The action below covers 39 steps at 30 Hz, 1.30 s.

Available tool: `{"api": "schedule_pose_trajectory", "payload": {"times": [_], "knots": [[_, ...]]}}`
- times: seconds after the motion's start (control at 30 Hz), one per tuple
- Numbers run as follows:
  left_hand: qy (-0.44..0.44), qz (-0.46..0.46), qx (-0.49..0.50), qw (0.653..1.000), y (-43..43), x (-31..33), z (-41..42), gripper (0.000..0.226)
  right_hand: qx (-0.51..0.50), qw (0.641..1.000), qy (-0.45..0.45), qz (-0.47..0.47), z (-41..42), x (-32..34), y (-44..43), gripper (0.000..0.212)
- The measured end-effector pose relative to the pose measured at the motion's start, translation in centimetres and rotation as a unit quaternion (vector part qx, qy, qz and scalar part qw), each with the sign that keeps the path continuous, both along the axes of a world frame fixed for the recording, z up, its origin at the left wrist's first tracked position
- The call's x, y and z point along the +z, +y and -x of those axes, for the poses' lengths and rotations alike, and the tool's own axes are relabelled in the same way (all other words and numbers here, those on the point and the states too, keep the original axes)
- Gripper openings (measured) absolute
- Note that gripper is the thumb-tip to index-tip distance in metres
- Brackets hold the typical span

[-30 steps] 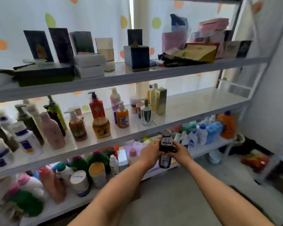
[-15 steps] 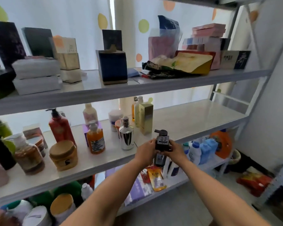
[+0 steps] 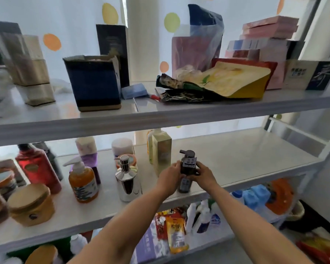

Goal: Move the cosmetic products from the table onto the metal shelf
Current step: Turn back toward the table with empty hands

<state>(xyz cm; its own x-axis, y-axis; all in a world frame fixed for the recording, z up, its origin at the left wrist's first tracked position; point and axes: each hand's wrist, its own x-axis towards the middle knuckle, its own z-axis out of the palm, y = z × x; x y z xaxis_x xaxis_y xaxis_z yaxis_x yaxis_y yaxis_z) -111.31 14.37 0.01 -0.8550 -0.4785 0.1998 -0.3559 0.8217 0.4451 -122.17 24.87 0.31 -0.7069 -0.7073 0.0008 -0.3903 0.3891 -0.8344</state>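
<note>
both hands grasp the dark pump bottle [image 3: 187, 166], left hand [image 3: 170, 177] and right hand [image 3: 203, 174] clenched on opposite sides. it stands upright, long axis vertical, at the middle metal shelf [image 3: 246, 164] front edge, just right of the tall green box [image 3: 162, 151]; whether its base touches down i cannot tell.

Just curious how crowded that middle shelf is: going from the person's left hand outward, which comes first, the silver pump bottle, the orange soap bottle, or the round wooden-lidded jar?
From the left hand:
1. Silver pump bottle, just to its left.
2. Orange soap bottle, further left.
3. Round wooden-lidded jar, far left near the shelf's front edge.
</note>
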Motion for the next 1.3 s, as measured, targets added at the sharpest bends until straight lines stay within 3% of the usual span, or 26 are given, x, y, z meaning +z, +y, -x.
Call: {"api": "schedule_pose_trajectory", "payload": {"times": [0.33, 0.57, 0.9, 1.13, 1.23, 1.3], "knots": [[0.058, -0.034, 0.146, 0.987, -0.2, -1.7, 10.6, 0.068, 0.118, 0.992, 0.041, -0.004, 11.9, -0.7, -4.6, 0.053], [0.157, -0.093, 0.204, 0.962, -2.0, -2.4, 14.2, 0.079, 0.139, 0.984, 0.086, 0.065, 14.9, -2.7, -9.4, 0.052], [0.152, -0.166, 0.21, 0.951, -7.3, -1.8, 18.7, 0.084, 0.141, 0.982, 0.108, 0.06, 17.7, -2.7, -15.2, 0.055], [0.081, -0.178, 0.202, 0.96, -8.5, -1.1, 18.8, 0.096, 0.151, 0.98, 0.13, 0.012, 18.1, -2.3, -16.4, 0.057], [0.074, -0.176, 0.21, 0.959, -8.7, -0.5, 18.6, 0.095, 0.159, 0.978, 0.136, -0.015, 18.1, -1.8, -16.5, 0.063], [0.024, -0.152, 0.219, 0.963, -8.5, -0.2, 18.3, 0.101, 0.168, 0.975, 0.139, -0.047, 18.2, -1.4, -16.1, 0.071]]}}
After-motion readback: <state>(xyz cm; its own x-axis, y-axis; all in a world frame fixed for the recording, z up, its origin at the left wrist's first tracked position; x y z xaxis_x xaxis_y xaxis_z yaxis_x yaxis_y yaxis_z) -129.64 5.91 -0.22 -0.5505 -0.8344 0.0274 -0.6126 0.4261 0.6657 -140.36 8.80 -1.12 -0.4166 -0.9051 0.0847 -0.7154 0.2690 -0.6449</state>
